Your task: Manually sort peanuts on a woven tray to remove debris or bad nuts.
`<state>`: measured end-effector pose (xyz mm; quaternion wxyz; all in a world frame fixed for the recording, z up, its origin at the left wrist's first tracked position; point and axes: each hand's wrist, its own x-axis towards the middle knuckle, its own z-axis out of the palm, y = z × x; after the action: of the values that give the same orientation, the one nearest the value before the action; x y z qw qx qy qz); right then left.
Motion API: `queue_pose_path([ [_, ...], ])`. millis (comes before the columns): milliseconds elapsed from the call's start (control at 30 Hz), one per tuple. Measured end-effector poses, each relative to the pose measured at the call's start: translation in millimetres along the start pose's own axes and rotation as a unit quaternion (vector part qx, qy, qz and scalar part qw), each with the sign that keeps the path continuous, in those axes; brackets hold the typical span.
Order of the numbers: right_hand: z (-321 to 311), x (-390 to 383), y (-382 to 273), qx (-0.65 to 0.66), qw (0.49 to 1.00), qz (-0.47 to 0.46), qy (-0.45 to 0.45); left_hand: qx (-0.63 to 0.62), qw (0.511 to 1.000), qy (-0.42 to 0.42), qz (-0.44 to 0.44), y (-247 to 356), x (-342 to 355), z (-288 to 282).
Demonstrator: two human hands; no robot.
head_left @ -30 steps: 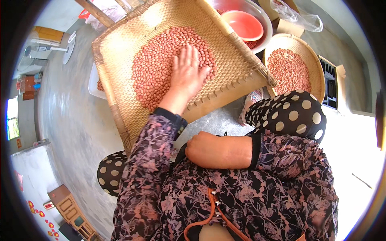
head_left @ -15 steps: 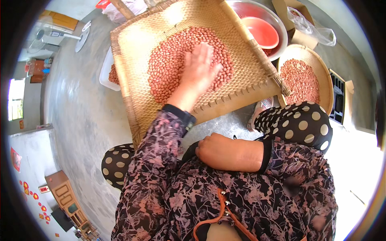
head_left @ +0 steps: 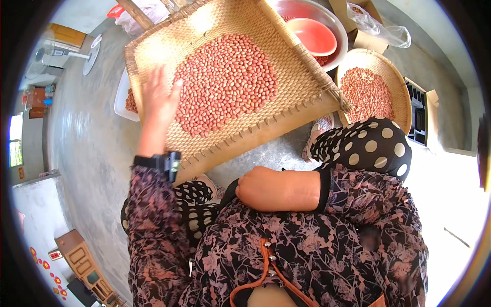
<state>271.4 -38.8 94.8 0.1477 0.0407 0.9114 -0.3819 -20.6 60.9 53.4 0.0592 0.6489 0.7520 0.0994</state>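
A square woven bamboo tray (head_left: 286,92) tilts in front of me, holding a broad layer of red-skinned peanuts (head_left: 225,82). My left hand (head_left: 158,105), slightly blurred, is over the left side of the tray beside the peanuts, fingers extended and holding nothing. My right hand (head_left: 261,189) rests against my lap with its fingers curled closed; whatever is inside them, if anything, is hidden.
A steel basin (head_left: 338,36) with a red bowl (head_left: 312,36), a round tray (head_left: 401,92) of peanuts, a cardboard box (head_left: 369,42), a plastic bag (head_left: 381,28), a black crate (head_left: 417,115) and a white tub (head_left: 124,102) surround the tray. A fan (head_left: 91,57) stands farther left.
My left hand has swept leftward off the middle of the peanuts to the tray's left side, uncovering the pile. My right hand stays curled in the same place.
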Motion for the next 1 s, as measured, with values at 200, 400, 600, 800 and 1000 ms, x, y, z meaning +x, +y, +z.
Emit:
queue_pose_path([
  [200, 0.1, -4.2, 7.1, 0.024, 0.999, 0.028, -0.033, -0.064, 0.991, 0.115, -0.011, -81.4, -59.5, -43.2],
  [400, 15.9, 1.5, 33.6, 0.113, 0.983, 0.141, -0.028, -0.297, 0.916, -0.015, -0.268, -99.2, -109.0, -27.2],
  [600, 44.1, 10.4, 84.3, 0.272, 0.929, 0.250, 0.007, -0.537, 0.779, -0.165, -0.278, -84.6, -124.5, -19.9],
  [800, 39.4, 17.8, 78.8, 0.567, 0.754, 0.328, 0.049, -0.632, 0.694, -0.197, -0.282, -86.6, -121.0, 0.7],
  [1000, 35.4, 15.8, 67.0, 0.572, 0.756, 0.314, 0.058, -0.626, 0.706, -0.189, -0.272, -76.8, -127.7, -18.9],
])
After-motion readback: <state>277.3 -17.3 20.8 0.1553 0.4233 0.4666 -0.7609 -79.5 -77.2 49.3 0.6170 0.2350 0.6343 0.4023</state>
